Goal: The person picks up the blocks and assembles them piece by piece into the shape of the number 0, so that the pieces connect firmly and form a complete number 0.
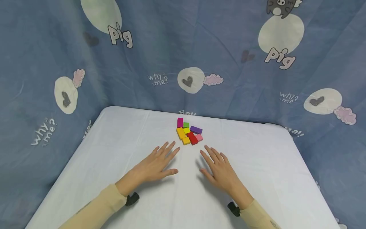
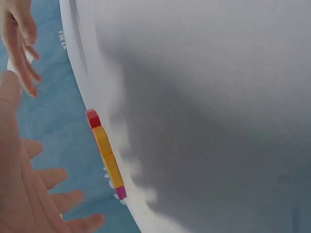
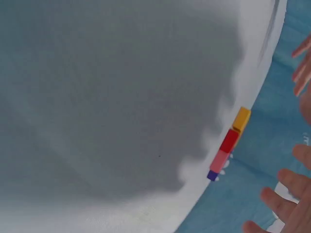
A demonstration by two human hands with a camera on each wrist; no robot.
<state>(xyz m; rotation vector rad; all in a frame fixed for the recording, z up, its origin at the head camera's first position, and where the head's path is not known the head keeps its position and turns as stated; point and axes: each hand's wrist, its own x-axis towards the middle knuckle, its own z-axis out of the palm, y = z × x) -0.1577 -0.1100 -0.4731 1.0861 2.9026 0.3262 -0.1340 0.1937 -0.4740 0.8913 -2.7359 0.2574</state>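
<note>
Several coloured blocks lie in a loose cluster near the far edge of the table: a magenta block [image 1: 180, 122], a green block [image 1: 186, 125], a purple block [image 1: 196, 129], a red block [image 1: 192, 138], a pink block [image 1: 199, 137], and yellow and orange ones [image 1: 181, 133]. My left hand [image 1: 157, 163] hovers over the cloth with fingers spread, just short of the cluster on its left. On the other side my right hand [image 1: 220, 170] is held likewise, fingers apart and holding nothing. Both wrist views show the blocks beyond the fingers, apart from them.
A white cloth covers the table [image 1: 257, 152]. Behind it hangs a blue curtain [image 1: 137, 82] printed with pigs, hearts and words. Each wrist carries a small black device [image 1: 132, 199], and shadows of the hands fall on the cloth.
</note>
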